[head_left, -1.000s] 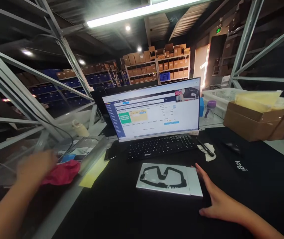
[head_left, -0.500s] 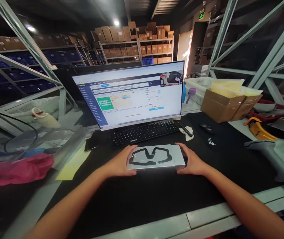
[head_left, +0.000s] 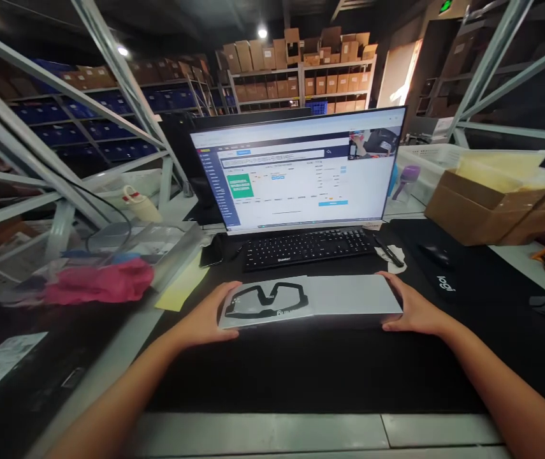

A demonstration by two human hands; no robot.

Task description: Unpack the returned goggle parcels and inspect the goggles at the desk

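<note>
My left hand (head_left: 215,313) grips the left end of a box sleeve (head_left: 253,313) printed with a black outline of goggle-like glasses. From the sleeve's right side a plain white inner box (head_left: 356,296) sticks out a long way, still lined up with it. My right hand (head_left: 408,305) is closed around the far right end of that inner box. Both parts are held level over the black desk mat (head_left: 310,373), just in front of the keyboard (head_left: 308,248). What lies inside the inner box is hidden.
Behind the keyboard stands a monitor (head_left: 296,178) with a lit page. A mouse (head_left: 435,255) and a pen (head_left: 389,250) lie to the right, near cardboard boxes (head_left: 475,207). On the left are a yellow paper (head_left: 183,280), a phone (head_left: 211,251) and a pink cloth (head_left: 100,280).
My hands have moved apart, and the inner box has slid much farther out of the sleeve to the right. The camera view has turned left.
</note>
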